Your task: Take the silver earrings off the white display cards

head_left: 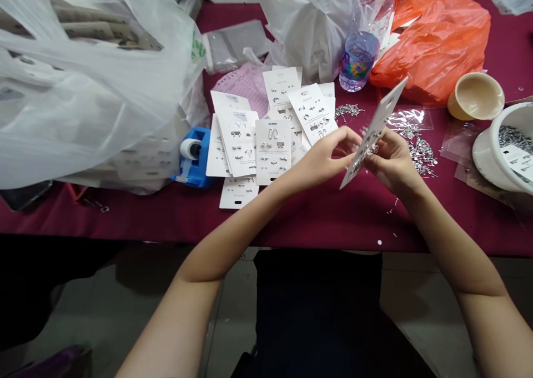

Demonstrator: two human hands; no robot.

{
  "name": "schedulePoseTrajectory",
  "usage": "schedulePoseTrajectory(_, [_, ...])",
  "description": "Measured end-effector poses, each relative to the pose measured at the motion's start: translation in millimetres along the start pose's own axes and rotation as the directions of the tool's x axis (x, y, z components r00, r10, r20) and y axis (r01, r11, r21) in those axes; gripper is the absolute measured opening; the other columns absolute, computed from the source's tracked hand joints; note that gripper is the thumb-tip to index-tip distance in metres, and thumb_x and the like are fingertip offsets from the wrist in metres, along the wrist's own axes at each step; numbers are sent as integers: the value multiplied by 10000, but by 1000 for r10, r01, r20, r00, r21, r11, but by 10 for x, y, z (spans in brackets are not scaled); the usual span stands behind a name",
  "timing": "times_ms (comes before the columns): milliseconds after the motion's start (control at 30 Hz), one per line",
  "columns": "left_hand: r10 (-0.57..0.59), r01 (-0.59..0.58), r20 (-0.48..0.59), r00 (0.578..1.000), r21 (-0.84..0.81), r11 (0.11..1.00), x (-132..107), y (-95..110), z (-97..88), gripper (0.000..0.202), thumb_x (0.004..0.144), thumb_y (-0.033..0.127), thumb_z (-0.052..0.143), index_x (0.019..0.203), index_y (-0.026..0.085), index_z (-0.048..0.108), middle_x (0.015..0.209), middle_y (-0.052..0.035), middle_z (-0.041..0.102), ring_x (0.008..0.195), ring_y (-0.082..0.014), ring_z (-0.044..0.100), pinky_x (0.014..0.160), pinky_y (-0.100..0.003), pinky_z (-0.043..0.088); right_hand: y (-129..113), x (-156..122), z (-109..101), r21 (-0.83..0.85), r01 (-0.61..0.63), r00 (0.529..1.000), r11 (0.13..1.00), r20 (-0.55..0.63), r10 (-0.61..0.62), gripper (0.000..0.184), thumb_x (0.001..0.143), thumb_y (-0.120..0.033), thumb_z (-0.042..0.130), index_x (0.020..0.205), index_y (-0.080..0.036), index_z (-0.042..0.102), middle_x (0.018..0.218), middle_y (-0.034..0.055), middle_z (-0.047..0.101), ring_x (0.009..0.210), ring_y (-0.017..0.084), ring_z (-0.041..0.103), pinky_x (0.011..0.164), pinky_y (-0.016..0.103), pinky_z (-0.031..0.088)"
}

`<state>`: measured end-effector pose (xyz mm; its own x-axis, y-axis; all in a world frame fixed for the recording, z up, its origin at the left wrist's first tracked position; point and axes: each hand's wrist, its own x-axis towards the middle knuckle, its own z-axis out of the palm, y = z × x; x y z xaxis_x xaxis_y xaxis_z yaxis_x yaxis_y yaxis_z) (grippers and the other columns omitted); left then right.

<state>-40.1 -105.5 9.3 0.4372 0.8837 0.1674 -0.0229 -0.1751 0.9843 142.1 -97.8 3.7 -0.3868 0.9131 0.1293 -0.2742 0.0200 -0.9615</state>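
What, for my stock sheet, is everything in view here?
earring cards: many, white, piled centre
held card: one, white, between hands
white plastic bags: two, white, back left
orange plastic bag: one, orange, back right
water bottle: one, clear, behind cards
tape dispenser: one, blue, left of cards
cup: one, beige, right
tub of earring parts: one, white, far right
tablecloth: one, maroon, underneath
left hand: one, bare, holding card
right hand: one, bare, holding card

A maroon-covered table (166,222) holds earring cards (272,150) and plastic bags (433,39).
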Motion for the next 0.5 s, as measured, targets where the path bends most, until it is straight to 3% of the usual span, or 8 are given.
schedulePoseTrajectory(133, [41,-27,-146,988,97,995,25,-19,-100,205,950,360,608,1066,196,568,1016,-50,676,960,-135,663,818,-248,540,-109,80,-296,-33,101,983,994,-149,-105,473,608,-515,955,834,-273,618,794,-51,609,705,124,627,777,344,629])
schedulePoseTrajectory(233, [68,-19,-180,981,259,966,51,-23,-133,104,977,230,485,1029,189,566,989,-42,667,927,-117,652,831,-255,538,-262,129,-629,-100,216,930,971,-280,-236,459,606,-545,927,838,-296,619,831,-49,647,791,157,674,894,390,611])
schedulePoseTrajectory(367, [139,-47,-140,980,519,854,112,-70,-56,126,944,136,468,949,186,584,943,-44,675,893,-134,631,870,-309,523,-464,104,-861,-167,259,883,951,-358,-304,355,714,-409,854,986,-362,630,963,-49,716,976,178,678,918,363,573])
schedulePoseTrajectory(500, [111,-55,-29,993,726,685,226,-152,113,141,937,121,486,944,178,615,969,-82,701,946,-186,607,935,-374,489,-545,77,-884,-238,316,831,918,-398,-389,267,732,-246,835,907,-318,648,940,-39,700,891,142,627,922,340,557])
